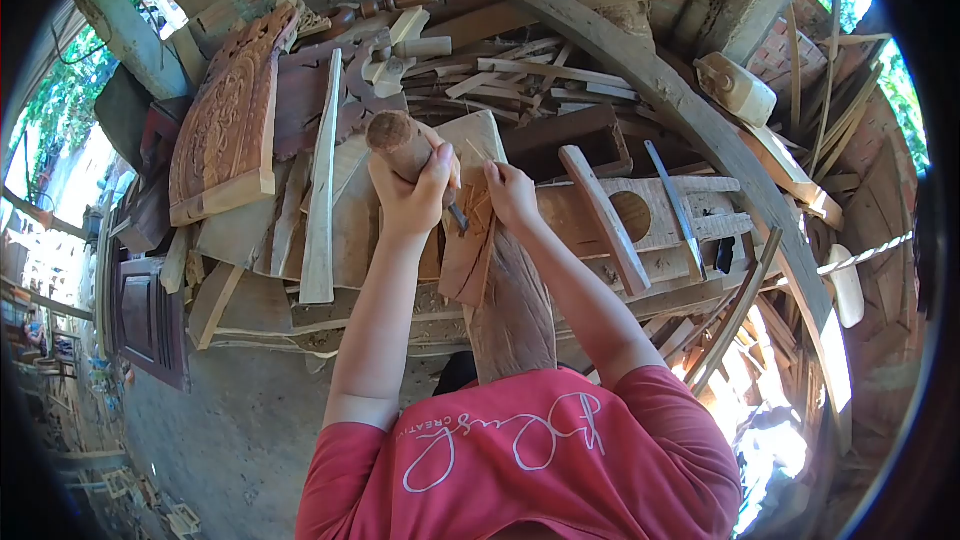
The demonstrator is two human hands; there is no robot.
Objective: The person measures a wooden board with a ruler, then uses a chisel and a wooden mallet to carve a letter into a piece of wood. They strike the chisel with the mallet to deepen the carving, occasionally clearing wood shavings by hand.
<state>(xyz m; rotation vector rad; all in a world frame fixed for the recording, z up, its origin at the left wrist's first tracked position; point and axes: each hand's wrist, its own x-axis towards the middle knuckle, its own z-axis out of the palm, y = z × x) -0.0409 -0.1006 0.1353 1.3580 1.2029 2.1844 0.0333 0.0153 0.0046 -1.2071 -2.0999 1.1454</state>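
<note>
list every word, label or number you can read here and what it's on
"CREATI": small white capitals on the red shirt, upside down in this view, the ending unclear.
Large white script on the same shirt: too looped to read.
No lettering shows on the mallet in the left hand, the chisel in the right hand, or the carved panel.

Both arms extended forward, left hand (410,190) fisted, right hand (512,195) fingers pinched.
</note>
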